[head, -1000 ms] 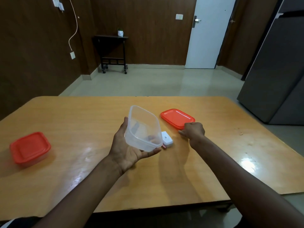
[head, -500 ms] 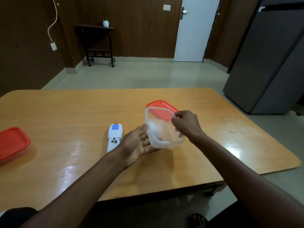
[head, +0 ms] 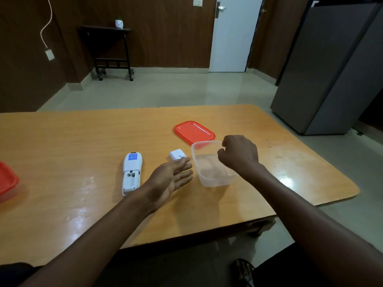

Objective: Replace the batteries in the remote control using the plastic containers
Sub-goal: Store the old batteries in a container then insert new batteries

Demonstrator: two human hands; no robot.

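A white remote control lies face down on the wooden table, its battery bay uncovered. Its small white battery cover lies to the right. My left hand hovers open, palm up, between the remote and a clear plastic container, touching neither. The container stands upright on the table and looks empty. My right hand is curled at the container's right rim and hides that side. The container's red lid lies flat just behind it.
A second container with its red lid on sits at the table's left edge. A grey fridge stands off the far right corner. The table's near edge runs just below my forearms.
The clear container left my left palm and now stands on the table to the right, with my right hand at its rim. My left hand has opened. The view has shifted.
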